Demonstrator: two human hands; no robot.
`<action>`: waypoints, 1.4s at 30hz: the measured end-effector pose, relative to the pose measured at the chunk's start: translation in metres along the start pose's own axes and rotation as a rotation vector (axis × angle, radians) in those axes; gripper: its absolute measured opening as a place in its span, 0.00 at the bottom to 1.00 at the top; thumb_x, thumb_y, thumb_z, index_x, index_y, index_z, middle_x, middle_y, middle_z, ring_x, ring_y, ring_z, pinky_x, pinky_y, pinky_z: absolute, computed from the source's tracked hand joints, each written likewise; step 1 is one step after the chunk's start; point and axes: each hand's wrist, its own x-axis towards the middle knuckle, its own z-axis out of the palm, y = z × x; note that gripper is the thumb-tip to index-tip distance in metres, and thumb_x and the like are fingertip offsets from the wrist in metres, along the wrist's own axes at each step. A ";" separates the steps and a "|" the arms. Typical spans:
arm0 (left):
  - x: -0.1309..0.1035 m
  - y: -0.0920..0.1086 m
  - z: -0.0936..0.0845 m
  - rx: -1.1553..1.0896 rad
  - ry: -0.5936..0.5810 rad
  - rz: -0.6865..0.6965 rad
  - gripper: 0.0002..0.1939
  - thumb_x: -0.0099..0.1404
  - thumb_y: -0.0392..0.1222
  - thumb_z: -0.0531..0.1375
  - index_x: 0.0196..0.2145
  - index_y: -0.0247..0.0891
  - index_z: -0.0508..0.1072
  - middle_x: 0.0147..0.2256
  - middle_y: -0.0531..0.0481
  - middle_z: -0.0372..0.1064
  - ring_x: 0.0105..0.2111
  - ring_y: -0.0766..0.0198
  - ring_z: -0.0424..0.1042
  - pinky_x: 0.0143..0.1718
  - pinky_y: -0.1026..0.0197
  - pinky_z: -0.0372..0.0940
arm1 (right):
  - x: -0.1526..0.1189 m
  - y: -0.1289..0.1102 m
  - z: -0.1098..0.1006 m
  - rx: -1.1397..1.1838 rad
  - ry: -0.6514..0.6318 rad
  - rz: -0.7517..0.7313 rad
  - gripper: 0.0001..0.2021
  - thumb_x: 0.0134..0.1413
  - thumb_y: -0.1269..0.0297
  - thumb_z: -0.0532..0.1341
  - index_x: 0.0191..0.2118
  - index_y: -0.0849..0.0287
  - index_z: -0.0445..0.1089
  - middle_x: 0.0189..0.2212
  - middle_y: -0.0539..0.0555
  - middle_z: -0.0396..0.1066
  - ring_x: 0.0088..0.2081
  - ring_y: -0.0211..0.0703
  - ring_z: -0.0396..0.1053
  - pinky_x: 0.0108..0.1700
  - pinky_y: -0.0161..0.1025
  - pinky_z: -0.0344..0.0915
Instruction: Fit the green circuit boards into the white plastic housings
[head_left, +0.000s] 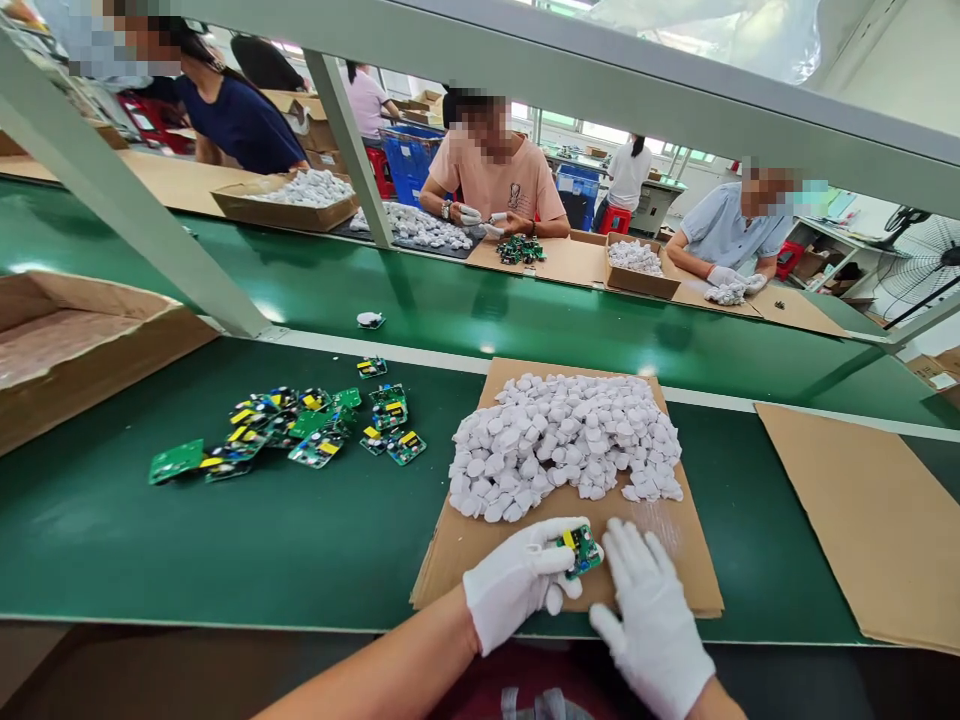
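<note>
My left hand (pixel 521 580), in a white glove, grips a small green circuit board (pixel 579 551) with a yellow component on its face. Just to the right, my gloved right hand (pixel 651 610) is spread over the near part of a cardboard sheet (pixel 675 560), its fingers apart and nothing visible in them. Beyond both hands a heap of small white round pieces (pixel 562 440) covers the far half of the cardboard. Left of it, on the green table (pixel 360 560), lies a loose cluster of similar circuit boards (pixel 300 425).
An open cardboard box (pixel 97 350) stands at the left. Another cardboard sheet (pixel 862 520) lies at the right. Beyond a white rail, a single board with a white piece (pixel 370 320) rests on the green conveyor (pixel 450 310). Grey frame bars cross overhead. Several co-workers sit opposite.
</note>
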 end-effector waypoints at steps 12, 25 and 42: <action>0.008 -0.006 0.008 -0.039 0.056 0.005 0.29 0.51 0.38 0.67 0.50 0.38 0.64 0.43 0.44 0.68 0.29 0.66 0.73 0.24 0.68 0.63 | 0.010 0.021 -0.012 0.676 0.331 0.489 0.19 0.56 0.54 0.56 0.50 0.59 0.66 0.27 0.54 0.72 0.29 0.44 0.69 0.33 0.41 0.68; 0.010 -0.017 0.014 -0.087 0.089 0.101 0.23 0.51 0.42 0.67 0.44 0.36 0.67 0.44 0.41 0.70 0.38 0.60 0.73 0.40 0.59 0.65 | 0.019 -0.029 -0.043 1.015 0.215 0.385 0.07 0.55 0.64 0.57 0.39 0.57 0.69 0.34 0.54 0.74 0.30 0.39 0.72 0.31 0.34 0.68; 0.005 -0.019 0.019 0.457 0.202 0.442 0.20 0.55 0.38 0.62 0.47 0.41 0.73 0.47 0.48 0.71 0.48 0.56 0.68 0.54 0.58 0.59 | 0.021 -0.028 -0.027 0.490 0.430 0.255 0.06 0.55 0.66 0.56 0.37 0.58 0.69 0.27 0.52 0.73 0.23 0.36 0.68 0.29 0.34 0.66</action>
